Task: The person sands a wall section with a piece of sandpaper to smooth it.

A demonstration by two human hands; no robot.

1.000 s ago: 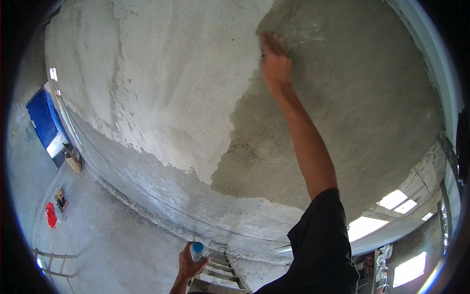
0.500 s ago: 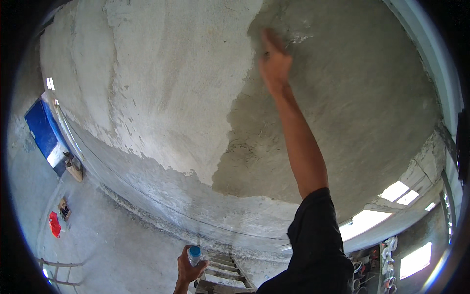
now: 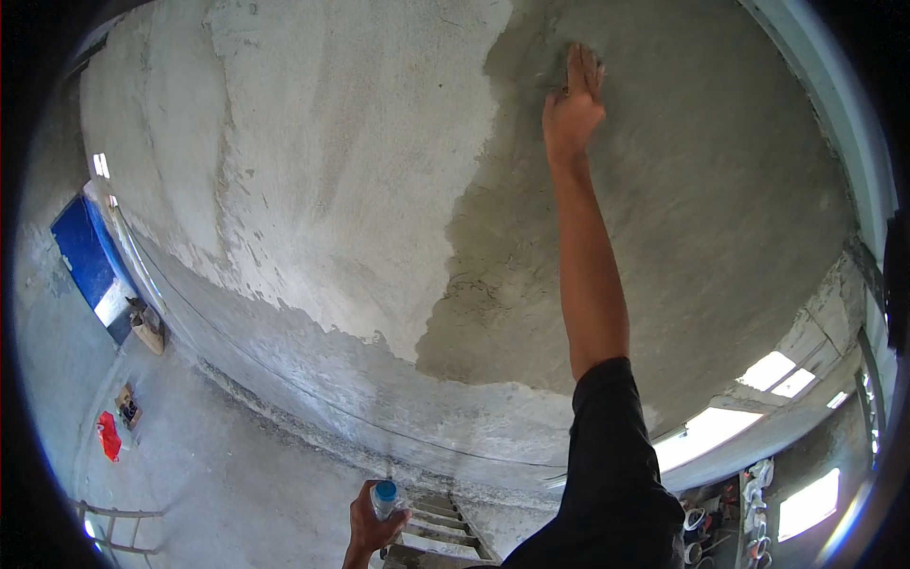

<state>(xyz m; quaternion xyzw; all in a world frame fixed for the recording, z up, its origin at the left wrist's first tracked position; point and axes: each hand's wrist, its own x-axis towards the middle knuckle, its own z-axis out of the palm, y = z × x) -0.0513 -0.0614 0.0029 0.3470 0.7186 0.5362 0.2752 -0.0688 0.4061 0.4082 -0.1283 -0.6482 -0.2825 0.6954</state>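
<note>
My right hand (image 3: pixel 573 109) is raised high on the wall, its fingers stretched out and lying against the damp, darker grey plaster (image 3: pixel 682 209). Grey smears mark the fingertips, and I make out no tool under them. Left of the hand, the plaster's ragged edge meets a paler, drier stretch of wall (image 3: pixel 351 161). Low in the view, my left hand (image 3: pixel 364 522) is wrapped round a clear plastic bottle (image 3: pixel 383 501) with a blue cap, held upright away from the wall.
Below the bottle stands a ladder or stepped frame (image 3: pixel 441 526). A blue door panel (image 3: pixel 83 247), a sack (image 3: pixel 146 332) and a red bag (image 3: pixel 108 436) are at the far left. Another ladder-like frame (image 3: pixel 118 517) is lower left. Shelving with buckets (image 3: pixel 754 517) stands lower right.
My right hand has moved right across the damp plaster, away from its ragged edge, onto the shiny wet patch. My left hand still grips the bottle, slightly lower and further right.
</note>
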